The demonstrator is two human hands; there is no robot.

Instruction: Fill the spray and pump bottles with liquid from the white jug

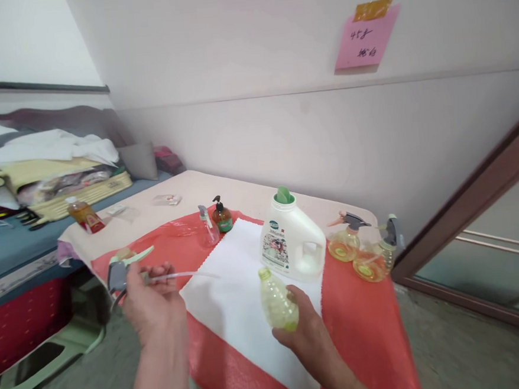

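My left hand [153, 297] is closed around a trigger spray head [119, 274], grey with a pale green trigger. Its thin clear dip tube points right, over the white cloth [225, 303]. Gripped in my right hand [307, 327] is a small yellow-green clear bottle [276, 300], slightly tilted, its neck uncapped. Just behind that bottle stands a large white detergent jug [284, 237] with a flower label and a green piece [284, 195] in its mouth.
Two spray bottles [345, 242] with yellowish liquid stand at the right. A clear spray bottle [208, 227] and a brown pump bottle [222, 215] are at the back. An amber bottle [84, 215] sits far left. Red sheeting [362, 329] covers the table. A green stool [49, 369] is at left.
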